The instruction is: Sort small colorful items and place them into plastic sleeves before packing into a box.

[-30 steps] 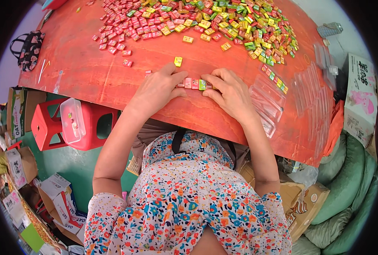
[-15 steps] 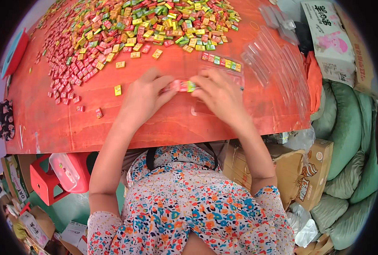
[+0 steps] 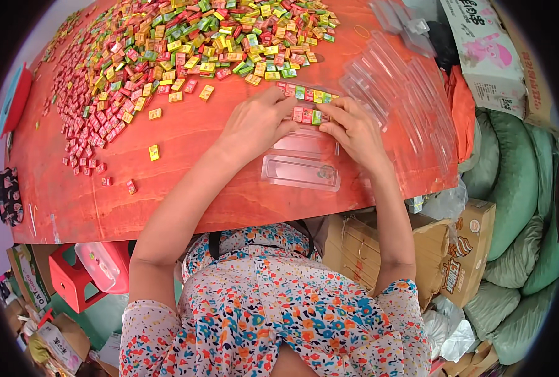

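Observation:
Between my two hands is a short row of small candy boxes [image 3: 306,115], red and pink with a green one at the right. My left hand [image 3: 259,120] pinches the row's left end, and my right hand [image 3: 353,129] grips the right end with thumb and fingers. The row is over a clear plastic tray [image 3: 304,143]. Just beyond it, another row of red, green and yellow boxes [image 3: 309,93] sits in a clear tray. A further clear tray [image 3: 300,173] lies nearer me, bare inside.
A big heap of small coloured boxes [image 3: 185,47] covers the far left of the red table [image 3: 166,201]. Clear plastic trays [image 3: 405,100] lie spread at the right. One yellow box [image 3: 154,152] lies alone left of my hands. Cardboard boxes [image 3: 468,251] and green sacks [image 3: 512,188] stand beside the table.
Both hands have moved right with the row of candy boxes, from the open table to over the clear tray. The view has shifted slightly too.

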Tool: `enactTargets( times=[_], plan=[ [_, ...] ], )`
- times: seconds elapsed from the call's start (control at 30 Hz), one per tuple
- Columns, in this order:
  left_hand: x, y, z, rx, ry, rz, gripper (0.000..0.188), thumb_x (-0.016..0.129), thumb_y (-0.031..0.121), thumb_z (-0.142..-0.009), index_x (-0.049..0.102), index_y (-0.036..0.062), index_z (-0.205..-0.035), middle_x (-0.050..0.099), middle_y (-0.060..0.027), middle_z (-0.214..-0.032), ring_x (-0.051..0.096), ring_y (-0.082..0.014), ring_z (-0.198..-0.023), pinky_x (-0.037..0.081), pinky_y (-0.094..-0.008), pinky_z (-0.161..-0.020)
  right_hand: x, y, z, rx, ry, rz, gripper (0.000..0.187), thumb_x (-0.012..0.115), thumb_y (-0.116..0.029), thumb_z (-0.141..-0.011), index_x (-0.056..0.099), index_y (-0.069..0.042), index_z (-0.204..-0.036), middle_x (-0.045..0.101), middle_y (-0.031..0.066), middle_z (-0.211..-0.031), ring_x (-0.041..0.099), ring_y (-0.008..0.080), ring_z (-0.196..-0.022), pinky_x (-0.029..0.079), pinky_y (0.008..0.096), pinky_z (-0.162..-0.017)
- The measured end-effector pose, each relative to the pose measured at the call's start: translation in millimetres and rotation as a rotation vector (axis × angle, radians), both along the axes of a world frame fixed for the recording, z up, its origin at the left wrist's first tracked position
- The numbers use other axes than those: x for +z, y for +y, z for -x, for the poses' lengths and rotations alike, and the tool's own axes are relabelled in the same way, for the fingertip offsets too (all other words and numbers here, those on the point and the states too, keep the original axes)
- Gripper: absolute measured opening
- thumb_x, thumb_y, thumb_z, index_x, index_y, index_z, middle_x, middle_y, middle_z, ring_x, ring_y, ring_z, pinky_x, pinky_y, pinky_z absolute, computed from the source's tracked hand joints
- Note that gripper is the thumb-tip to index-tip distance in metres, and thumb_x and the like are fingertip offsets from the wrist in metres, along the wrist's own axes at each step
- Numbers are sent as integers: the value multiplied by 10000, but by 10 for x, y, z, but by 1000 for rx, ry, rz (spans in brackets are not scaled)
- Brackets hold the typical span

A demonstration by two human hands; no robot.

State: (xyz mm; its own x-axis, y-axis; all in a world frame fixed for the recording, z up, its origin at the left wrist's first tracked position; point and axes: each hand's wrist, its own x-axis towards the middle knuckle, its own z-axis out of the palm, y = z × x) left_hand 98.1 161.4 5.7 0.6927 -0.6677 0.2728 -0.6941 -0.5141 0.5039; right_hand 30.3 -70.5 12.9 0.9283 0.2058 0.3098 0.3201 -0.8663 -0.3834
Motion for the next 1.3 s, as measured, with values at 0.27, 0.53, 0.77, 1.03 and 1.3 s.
enactTargets(
  times=[0.27, 0.53, 0.77, 1.03, 1.3],
  plan=[
    [-161, 235, 152, -40, -290, -18, 757, 706, 458, -839, 485, -7, -1393, 495, -171, -1445, 495, -345, -1316, 419, -453, -1094, -39, 44, 128, -43, -114, 50, 385, 726, -235, -846, 669, -75, -1192, 632, 88, -1177, 611, 293, -1056, 489, 420, -879],
    [-165, 228, 206, -76, -327, -158, 811, 633, 553, -841, 498, -46, -1370, 486, -211, -1450, 448, -327, -1371, 317, -456, -1173, -130, 186, 176, 75, -15, 304, 632, 556, -474, -950, 501, -45, -1411, 488, 124, -1480, 446, 288, -1376, 306, 479, -1158],
    [-127, 119, 21, -67, -229, -42, 231, 669, 116, -855, 669, 21, -1066, 686, -125, -1145, 668, -322, -1043, 555, -430, -883, -162, 162, 246, 41, 30, 265, 665, 543, -489, -950, 491, -23, -1422, 464, 130, -1503, 417, 280, -1405, 271, 497, -1177],
    [-86, 167, -14, -129, -320, -37, 194, 673, 106, -829, 682, 27, -1006, 699, -109, -1094, 673, -303, -1002, 550, -417, -842, -271, 90, 234, 62, 17, 136, 633, 535, -466, -966, 489, -37, -1429, 458, 141, -1506, 407, 298, -1411, 242, 497, -1192],
    [-61, 97, -19, -192, -377, 9, 223, 687, 87, -801, 681, 16, -1012, 692, -111, -1076, 658, -294, -1036, 541, -407, -858, -342, 18, 245, 87, -6, 26, 584, 515, -455, -985, 514, -64, -1418, 475, 130, -1494, 404, 303, -1412, 222, 487, -1204]
  ],
)
